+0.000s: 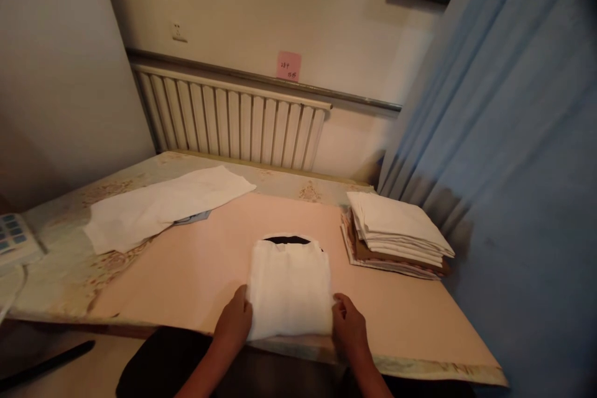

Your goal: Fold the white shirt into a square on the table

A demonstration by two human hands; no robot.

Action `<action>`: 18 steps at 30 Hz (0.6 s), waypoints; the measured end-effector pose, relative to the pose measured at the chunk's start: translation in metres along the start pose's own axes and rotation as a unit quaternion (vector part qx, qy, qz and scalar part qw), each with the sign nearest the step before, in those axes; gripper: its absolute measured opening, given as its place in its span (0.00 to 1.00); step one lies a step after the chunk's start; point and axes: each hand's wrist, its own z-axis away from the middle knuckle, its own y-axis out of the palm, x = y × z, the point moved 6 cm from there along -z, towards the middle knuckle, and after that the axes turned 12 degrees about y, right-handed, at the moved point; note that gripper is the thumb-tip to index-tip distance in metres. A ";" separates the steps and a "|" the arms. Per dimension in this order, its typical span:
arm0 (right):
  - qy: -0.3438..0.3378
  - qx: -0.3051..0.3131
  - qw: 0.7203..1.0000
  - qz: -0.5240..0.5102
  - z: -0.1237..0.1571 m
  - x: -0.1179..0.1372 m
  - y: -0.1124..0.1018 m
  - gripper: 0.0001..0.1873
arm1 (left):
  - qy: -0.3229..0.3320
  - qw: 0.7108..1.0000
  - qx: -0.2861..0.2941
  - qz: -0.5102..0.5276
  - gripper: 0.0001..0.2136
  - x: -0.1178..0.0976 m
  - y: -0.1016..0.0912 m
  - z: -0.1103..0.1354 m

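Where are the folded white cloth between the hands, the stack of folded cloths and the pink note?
folded white cloth point(289, 289): head view, middle of its top face.
stack of folded cloths point(396, 227): head view, top sheet.
pink note point(288, 66): head view, its centre.

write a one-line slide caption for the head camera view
Left hand and right hand touch the sides of a folded white cloth on the table, beside a stack of folded cloths.

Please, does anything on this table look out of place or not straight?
Mostly tidy. A dark strip peeks out at the far edge of the folded white cloth. The loose white cloth at back left lies slanted and partly covers a bluish thing.
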 end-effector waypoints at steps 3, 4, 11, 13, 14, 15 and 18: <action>-0.094 -0.072 0.993 0.012 0.006 0.026 -0.007 0.23 | 0.114 0.982 -0.126 -0.077 0.24 -0.030 -0.005 -0.001; -0.141 -0.079 0.987 0.015 0.007 0.039 -0.003 0.23 | 0.159 0.971 -0.152 -0.096 0.24 -0.044 -0.001 -0.003; -0.380 -0.038 0.916 0.121 0.012 0.084 0.070 0.22 | 0.276 0.937 -0.108 -0.184 0.23 -0.086 0.061 -0.025; -0.368 -0.040 0.918 0.143 0.008 0.076 0.082 0.21 | 0.282 0.934 -0.098 -0.198 0.23 -0.078 0.069 -0.027; -0.358 -0.044 0.920 0.151 0.006 0.071 0.085 0.21 | 0.286 0.931 -0.099 -0.203 0.23 -0.073 0.070 -0.028; -0.351 -0.047 0.922 0.158 0.005 0.067 0.087 0.21 | 0.289 0.929 -0.105 -0.207 0.23 -0.069 0.070 -0.029; -0.337 -0.058 0.923 0.173 0.002 0.060 0.088 0.22 | 0.282 0.927 -0.124 -0.214 0.23 -0.058 0.063 -0.037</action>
